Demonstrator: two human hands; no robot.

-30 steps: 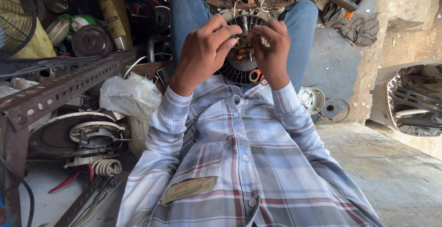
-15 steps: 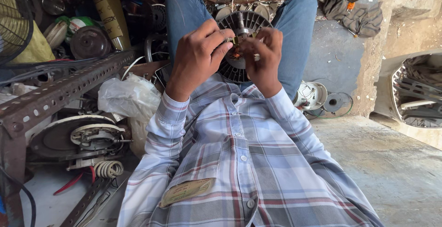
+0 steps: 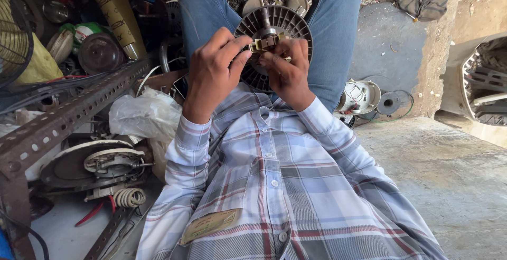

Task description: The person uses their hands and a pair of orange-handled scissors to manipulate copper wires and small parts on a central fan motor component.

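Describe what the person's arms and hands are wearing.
Both arms wear long sleeves of a plaid shirt, pale blue and grey with red lines, with buttoned cuffs at the wrists. The left hand and right hand are bare: no gloves, rings or watch visible.

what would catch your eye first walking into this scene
The round, ribbed grey metal motor housing at top centre, between the blue-jeaned knees. The left hand and right hand pinch a small brass-coloured part in front of it. A rusty perforated steel angle bar crosses left.
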